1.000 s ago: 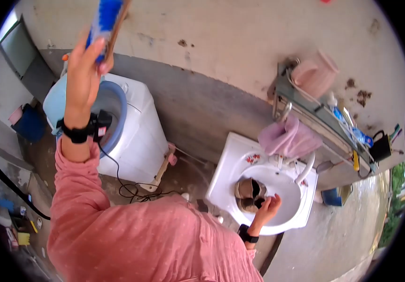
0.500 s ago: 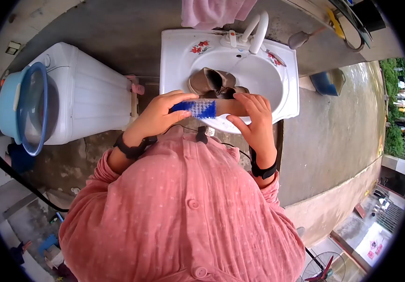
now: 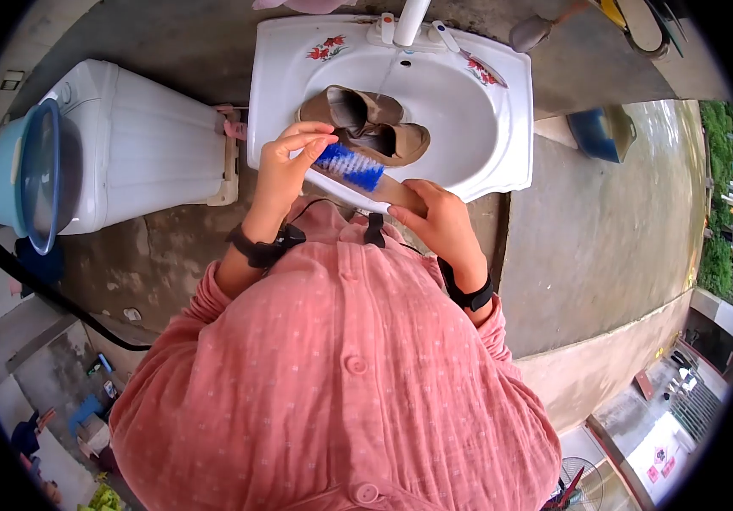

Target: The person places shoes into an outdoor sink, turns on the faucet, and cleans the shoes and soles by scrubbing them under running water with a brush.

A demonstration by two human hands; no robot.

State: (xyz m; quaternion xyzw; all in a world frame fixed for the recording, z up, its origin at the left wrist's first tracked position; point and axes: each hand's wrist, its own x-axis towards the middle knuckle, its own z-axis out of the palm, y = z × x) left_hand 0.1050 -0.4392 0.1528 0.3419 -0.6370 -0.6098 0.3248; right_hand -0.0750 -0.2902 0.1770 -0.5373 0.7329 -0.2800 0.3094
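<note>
My right hand is closed round the wooden handle of a scrub brush with blue and white bristles, held above the sink's front rim. At the bristle end, my left hand has thumb and fingers pinched together. Whether anything is between those fingertips I cannot make out. Just beyond the brush, a pair of brown shoes lies in the white sink, their openings showing. The brush and my left hand partly cover the near shoe.
A white faucet stands at the sink's back, with a thin stream of water below it. To the left is a white washing machine bearing blue basins. A blue bucket sits on the floor at right.
My left fingers have come off their broad hold on the bristle end into a pinch. The brush now tilts, handle end lower. The view has shifted, showing more of the shoes.
</note>
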